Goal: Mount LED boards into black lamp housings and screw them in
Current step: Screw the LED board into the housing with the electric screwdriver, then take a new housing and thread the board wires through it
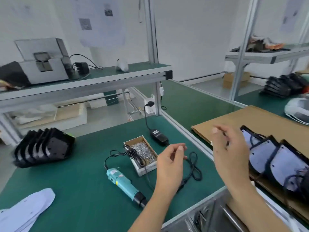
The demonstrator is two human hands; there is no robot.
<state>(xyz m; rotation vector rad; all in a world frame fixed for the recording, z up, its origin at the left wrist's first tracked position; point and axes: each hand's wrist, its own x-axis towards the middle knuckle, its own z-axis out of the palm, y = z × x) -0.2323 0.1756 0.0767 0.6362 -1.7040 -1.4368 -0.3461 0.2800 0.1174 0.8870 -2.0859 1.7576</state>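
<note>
Hands point(168, 163) raised, fingers loosely curled

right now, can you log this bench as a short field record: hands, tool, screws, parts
left hand: raised above the mat, fingers loosely curled, holding nothing
right hand: raised, fingers relaxed, empty
tool: teal electric screwdriver lying on the green mat, untouched
screws: loose in an open cardboard box
empty housings: black stack, left
housings with boards: row on cardboard, right
</note>
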